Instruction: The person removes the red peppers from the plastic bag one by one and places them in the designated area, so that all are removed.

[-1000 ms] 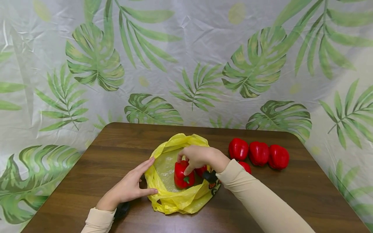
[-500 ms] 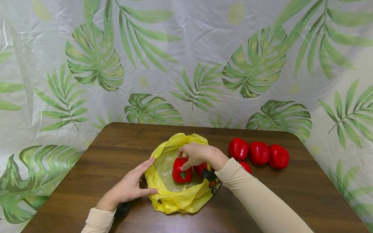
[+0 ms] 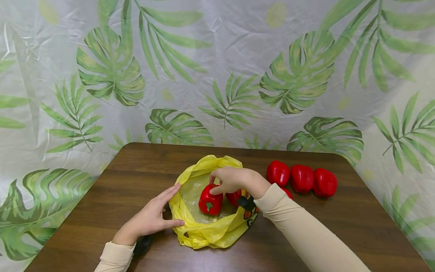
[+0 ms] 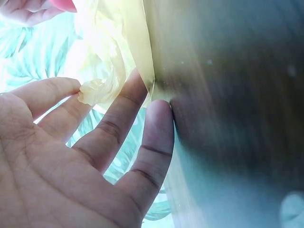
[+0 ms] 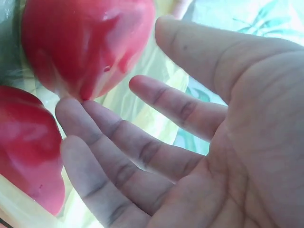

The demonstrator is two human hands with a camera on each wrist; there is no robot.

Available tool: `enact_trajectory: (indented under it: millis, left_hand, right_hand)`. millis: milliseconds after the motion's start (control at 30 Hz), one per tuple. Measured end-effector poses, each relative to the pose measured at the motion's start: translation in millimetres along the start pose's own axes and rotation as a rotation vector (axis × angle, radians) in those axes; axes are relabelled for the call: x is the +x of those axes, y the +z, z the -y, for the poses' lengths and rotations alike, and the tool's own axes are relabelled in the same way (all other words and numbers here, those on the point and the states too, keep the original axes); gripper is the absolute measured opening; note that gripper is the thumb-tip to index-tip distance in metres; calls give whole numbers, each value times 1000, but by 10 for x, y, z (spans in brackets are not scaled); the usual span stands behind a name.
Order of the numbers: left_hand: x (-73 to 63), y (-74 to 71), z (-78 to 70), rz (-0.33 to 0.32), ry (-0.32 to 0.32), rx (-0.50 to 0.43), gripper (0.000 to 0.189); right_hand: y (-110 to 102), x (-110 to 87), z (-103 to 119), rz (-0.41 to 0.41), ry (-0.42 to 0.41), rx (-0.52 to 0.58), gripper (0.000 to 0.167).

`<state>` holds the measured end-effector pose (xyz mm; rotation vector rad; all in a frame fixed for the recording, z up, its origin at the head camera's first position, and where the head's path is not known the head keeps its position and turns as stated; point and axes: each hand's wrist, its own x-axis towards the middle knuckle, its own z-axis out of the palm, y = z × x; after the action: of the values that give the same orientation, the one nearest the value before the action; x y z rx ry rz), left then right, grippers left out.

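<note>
A yellow plastic bag [image 3: 217,236] stands with its mouth wide. Inside it lie a red bell pepper [image 3: 210,202] with a green stem and a second red bell pepper [image 3: 233,197], partly covered by my right hand [image 3: 228,180]. That hand reaches into the bag; its fingertips are at the first pepper's right side, with the fingers fairly straight in the right wrist view. My left hand [image 3: 153,215] spreads along the bag's left side, thumb near the front rim. In the left wrist view, its straight fingers [image 4: 111,126] touch the crumpled plastic.
Right of the bag, on the brown wooden table [image 3: 146,162], several red peppers [image 3: 301,178] sit in a cluster. One nearer pepper [image 3: 287,192] is partly hidden by my right sleeve. A leaf-patterned cloth [image 3: 231,68] hangs behind the table.
The pepper under my right hand has shifted a little left and back inside the bag, its stem turning leftward. My right hand has drawn slightly rightward from it. The left hand stays put.
</note>
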<state>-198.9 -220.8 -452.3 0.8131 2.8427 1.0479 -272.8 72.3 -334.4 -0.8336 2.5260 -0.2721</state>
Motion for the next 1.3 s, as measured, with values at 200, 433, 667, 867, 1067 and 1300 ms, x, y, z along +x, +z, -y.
enact_trajectory:
  millis: [200,433,667,867,1067,1300]
  left_hand:
    - [2,-1,-5,4,-3,-10,107]
    - [0,-7,-16,12,-10,-7,108]
    - [-2,-3,-15,4,-1,-2,107]
    - [-4,-3,-7,1,-1,-2,107]
    - [-7,-2,-5,3,-13,-6,108]
    - [-4,6,0,-5,-3,0,107]
  right_hand:
    - [-7,8,6,-1,-34,1,38]
    - [27,65,14,19,-87,-19,65]
    - [58,78,6,40,-95,1,73]
    - [63,81,-2,36,-119,17,61]
    - [66,85,-5,37,-84,1,54]
    - [94,63,13,27,21,9,53]
